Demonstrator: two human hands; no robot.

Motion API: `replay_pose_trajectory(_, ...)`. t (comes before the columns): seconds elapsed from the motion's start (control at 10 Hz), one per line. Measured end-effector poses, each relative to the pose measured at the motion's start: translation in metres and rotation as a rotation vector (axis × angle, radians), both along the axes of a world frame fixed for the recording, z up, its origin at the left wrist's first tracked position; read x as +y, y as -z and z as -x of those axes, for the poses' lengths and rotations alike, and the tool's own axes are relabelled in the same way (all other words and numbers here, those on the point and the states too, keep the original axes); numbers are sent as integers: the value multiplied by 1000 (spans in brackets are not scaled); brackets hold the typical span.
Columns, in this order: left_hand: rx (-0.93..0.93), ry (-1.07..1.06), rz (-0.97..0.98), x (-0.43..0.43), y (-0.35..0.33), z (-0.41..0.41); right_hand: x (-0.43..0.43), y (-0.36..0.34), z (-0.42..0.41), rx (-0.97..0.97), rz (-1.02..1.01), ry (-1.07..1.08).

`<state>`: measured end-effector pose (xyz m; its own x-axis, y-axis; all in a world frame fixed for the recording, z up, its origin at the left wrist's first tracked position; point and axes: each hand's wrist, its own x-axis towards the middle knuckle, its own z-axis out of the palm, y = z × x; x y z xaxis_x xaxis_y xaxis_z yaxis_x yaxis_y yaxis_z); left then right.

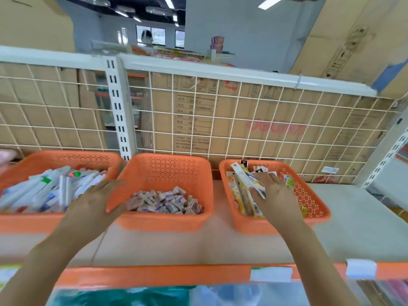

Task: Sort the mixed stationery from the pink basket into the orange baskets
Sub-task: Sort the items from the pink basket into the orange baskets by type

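I had my right hand (273, 195) pinching flat yellow-white card packets (244, 181), likely light, stiff; edge grip best. Left hand (95, 199) spread, empty.

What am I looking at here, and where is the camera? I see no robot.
No machine here: a person sorts with bare hands, filmed by one head-worn camera looking down. On the shelf stand three orange baskets: the left basket holds markers, the middle basket small erasers, the right basket flat packets. The left hand lies open by the middle basket's left rim. The right hand reaches onto the packets; whether it grips one is unclear.
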<state>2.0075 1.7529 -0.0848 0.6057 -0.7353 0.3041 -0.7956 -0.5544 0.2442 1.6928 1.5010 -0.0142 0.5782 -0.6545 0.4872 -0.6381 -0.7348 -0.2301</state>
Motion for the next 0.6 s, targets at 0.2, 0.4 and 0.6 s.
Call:
replay_pose_trajectory(0.2,18,-16,23,95,-15,3,92,2,-18,92,105,-65)
replay_pose_trajectory(0.4,-72,-92,94,213,-38,34,188,23,-46,79,-14,-113)
replay_pose_trajectory(0.6,-16,-206,84,307,-35,21,259,28,-82,127,18,-250)
